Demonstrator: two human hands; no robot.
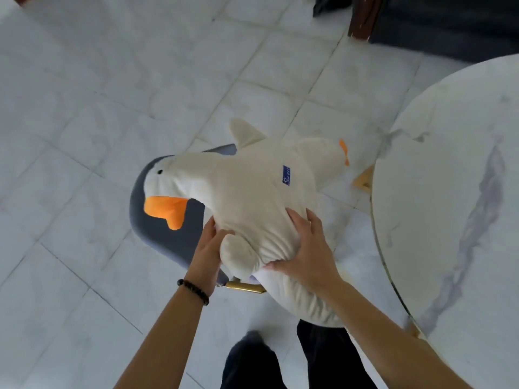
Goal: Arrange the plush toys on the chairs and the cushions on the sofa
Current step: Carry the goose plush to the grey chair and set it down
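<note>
Gripping is done from both sides here: the goose plush (252,186) is clamped between the left hand (209,248) and the right hand (306,248), with the fabric bunched up under the fingers. It's stretched out away from the hands, and its orange beak (165,210) is hung beyond the left hand over the grey chair (165,234). Whether the seat is touched can't be told. A marble table (449,192) is seen right of the right hand.
</note>
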